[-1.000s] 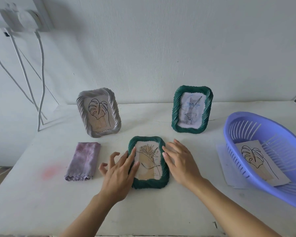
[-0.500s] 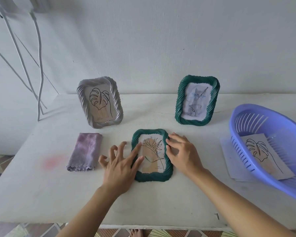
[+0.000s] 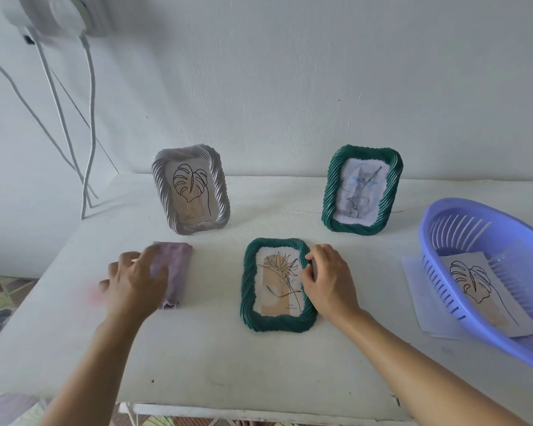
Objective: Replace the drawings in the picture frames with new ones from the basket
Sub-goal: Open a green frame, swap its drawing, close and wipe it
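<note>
The green frame lies flat mid-table, long axis pointing away from me; my right hand pinches its right rim. My left hand is over the cloth (too blurred to judge grip).

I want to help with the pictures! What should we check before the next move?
1. Flat frame lies flat on the table: ok.
2. Right hand pinches its right edge: ok.
3. Left hand has hold of the cloth: cannot tell, blurred.
4. New drawing waits in the basket: ok.
5. Grey frame and cat frame stand upright, away from both hands: ok.
</note>
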`<state>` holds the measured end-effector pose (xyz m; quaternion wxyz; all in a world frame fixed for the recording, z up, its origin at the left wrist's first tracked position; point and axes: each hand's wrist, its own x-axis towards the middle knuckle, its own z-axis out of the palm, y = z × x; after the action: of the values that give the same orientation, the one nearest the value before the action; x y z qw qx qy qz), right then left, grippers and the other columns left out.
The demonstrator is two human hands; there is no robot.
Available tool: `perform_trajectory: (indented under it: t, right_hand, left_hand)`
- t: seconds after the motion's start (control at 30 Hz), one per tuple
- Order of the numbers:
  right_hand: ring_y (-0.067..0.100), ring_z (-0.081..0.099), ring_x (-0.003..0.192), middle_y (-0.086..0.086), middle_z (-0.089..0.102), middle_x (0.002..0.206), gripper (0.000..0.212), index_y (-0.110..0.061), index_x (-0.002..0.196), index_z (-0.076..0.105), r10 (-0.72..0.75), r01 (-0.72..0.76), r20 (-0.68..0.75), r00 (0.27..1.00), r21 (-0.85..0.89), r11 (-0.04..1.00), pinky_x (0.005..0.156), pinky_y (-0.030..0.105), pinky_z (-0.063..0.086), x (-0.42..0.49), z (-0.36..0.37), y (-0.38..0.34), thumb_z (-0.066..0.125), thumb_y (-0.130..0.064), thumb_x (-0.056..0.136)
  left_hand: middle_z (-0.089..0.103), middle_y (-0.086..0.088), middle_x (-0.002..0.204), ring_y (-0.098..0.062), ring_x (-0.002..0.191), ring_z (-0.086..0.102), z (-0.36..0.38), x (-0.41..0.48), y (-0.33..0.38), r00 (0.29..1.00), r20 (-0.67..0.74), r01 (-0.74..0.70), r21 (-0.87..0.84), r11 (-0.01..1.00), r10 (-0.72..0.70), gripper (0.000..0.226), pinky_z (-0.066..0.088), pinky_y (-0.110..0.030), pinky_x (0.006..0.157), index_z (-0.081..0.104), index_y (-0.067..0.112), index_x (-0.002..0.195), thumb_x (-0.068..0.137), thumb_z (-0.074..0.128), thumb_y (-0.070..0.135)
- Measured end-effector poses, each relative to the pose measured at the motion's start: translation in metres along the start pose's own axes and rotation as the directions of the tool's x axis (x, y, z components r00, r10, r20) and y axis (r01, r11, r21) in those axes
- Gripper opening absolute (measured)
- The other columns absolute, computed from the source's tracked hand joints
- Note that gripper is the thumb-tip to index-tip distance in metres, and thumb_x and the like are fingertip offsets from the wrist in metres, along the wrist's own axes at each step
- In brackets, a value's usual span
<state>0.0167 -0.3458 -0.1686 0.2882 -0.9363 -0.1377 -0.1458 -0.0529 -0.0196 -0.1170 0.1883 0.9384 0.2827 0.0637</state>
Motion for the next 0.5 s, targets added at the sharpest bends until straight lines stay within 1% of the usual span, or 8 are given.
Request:
perform_trajectory:
  t: [0.07, 0.1, 0.17, 0.2, 0.27, 0.37, 0.4, 0.5]
  right_hand:
    - [0.02, 0.052, 0.08, -0.001, 0.053, 0.09, 0.016, -0.013, 0.095, 0.053, -0.006, 0.006, -0.011, 1.0, -0.028, 1.0, 0.077, 0.037, 0.048, 0.0, 0.003, -0.001, 0.058, -0.009, 0.081]
    - [0.021, 0.052, 0.081, -0.001, 0.054, 0.092, 0.018, -0.013, 0.098, 0.054, -0.011, 0.01, -0.017, 1.0, -0.036, 0.999, 0.079, 0.037, 0.048, 0.0, 0.004, 0.0, 0.058, -0.009, 0.081]
    - [0.021, 0.054, 0.085, 0.0, 0.057, 0.097, 0.024, -0.013, 0.104, 0.055, -0.016, 0.015, -0.032, 0.999, -0.042, 0.999, 0.082, 0.037, 0.047, -0.001, 0.006, 0.0, 0.057, -0.009, 0.081]
    - [0.022, 0.055, 0.088, 0.001, 0.058, 0.101, 0.026, -0.012, 0.107, 0.056, -0.017, 0.015, -0.038, 0.999, -0.042, 0.999, 0.084, 0.037, 0.047, -0.001, 0.006, 0.001, 0.058, -0.008, 0.081]
    - [0.022, 0.056, 0.092, 0.002, 0.059, 0.105, 0.03, -0.011, 0.111, 0.058, -0.015, 0.014, -0.046, 0.999, -0.042, 0.999, 0.087, 0.036, 0.046, -0.002, 0.006, 0.001, 0.059, -0.008, 0.081]
    - [0.023, 0.056, 0.097, 0.003, 0.06, 0.109, 0.033, -0.01, 0.114, 0.059, -0.008, 0.007, -0.054, 0.999, -0.024, 1.0, 0.09, 0.037, 0.046, -0.002, 0.007, 0.002, 0.061, -0.006, 0.081]
    - [0.022, 0.056, 0.099, 0.002, 0.06, 0.11, 0.034, -0.01, 0.115, 0.059, -0.003, 0.002, -0.051, 0.999, -0.012, 1.0, 0.092, 0.036, 0.045, -0.002, 0.008, 0.002, 0.061, -0.006, 0.081]
    - [0.021, 0.056, 0.103, 0.002, 0.06, 0.113, 0.034, -0.011, 0.117, 0.06, 0.01, -0.009, -0.037, 0.999, 0.021, 1.0, 0.096, 0.034, 0.042, -0.002, 0.007, 0.002, 0.062, -0.007, 0.083]
  left_hand:
    - [0.047, -0.019, 0.136, -0.04, 0.128, 0.04, -0.002, 0.002, -0.01, 0.993, 0.078, 0.089, 0.022, 0.996, -0.09, 0.058, 0.032, -0.051, 0.103, 0.045, 0.029, 0.145, 0.092, 0.063, 0.043]
    - [0.046, -0.021, 0.136, -0.042, 0.129, 0.039, -0.002, 0.001, -0.012, 0.989, 0.102, 0.106, 0.022, 0.994, -0.107, 0.066, 0.033, -0.052, 0.105, 0.041, 0.026, 0.147, 0.09, 0.065, 0.047]
    - [0.047, -0.024, 0.135, -0.044, 0.129, 0.04, -0.001, 0.004, -0.019, 0.984, 0.125, 0.133, -0.022, 0.991, -0.129, 0.076, 0.033, -0.052, 0.108, 0.04, 0.019, 0.148, 0.086, 0.07, 0.05]
    - [0.048, -0.024, 0.133, -0.043, 0.129, 0.04, 0.0, 0.005, -0.021, 0.979, 0.142, 0.156, -0.036, 0.987, -0.149, 0.077, 0.033, -0.05, 0.109, 0.042, 0.018, 0.147, 0.084, 0.071, 0.052]
    - [0.053, -0.022, 0.129, -0.041, 0.128, 0.043, 0.001, 0.008, -0.024, 0.969, 0.178, 0.18, -0.04, 0.983, -0.17, 0.076, 0.035, -0.047, 0.104, 0.046, 0.015, 0.142, 0.082, 0.072, 0.055]
    - [0.061, -0.017, 0.124, -0.036, 0.121, 0.05, -0.003, 0.01, -0.018, 0.958, 0.231, 0.193, -0.071, 0.979, -0.172, 0.071, 0.039, -0.038, 0.085, 0.05, 0.011, 0.135, 0.081, 0.074, 0.051]
    - [0.062, -0.017, 0.122, -0.035, 0.118, 0.052, -0.004, 0.011, -0.015, 0.955, 0.24, 0.199, -0.087, 0.976, -0.173, 0.07, 0.039, -0.037, 0.082, 0.051, 0.01, 0.134, 0.081, 0.075, 0.048]
    - [0.064, -0.015, 0.116, -0.034, 0.113, 0.055, -0.01, 0.017, -0.01, 0.947, 0.254, 0.224, -0.09, 0.97, -0.195, 0.066, 0.042, -0.035, 0.08, 0.055, 0.007, 0.129, 0.079, 0.08, 0.043]
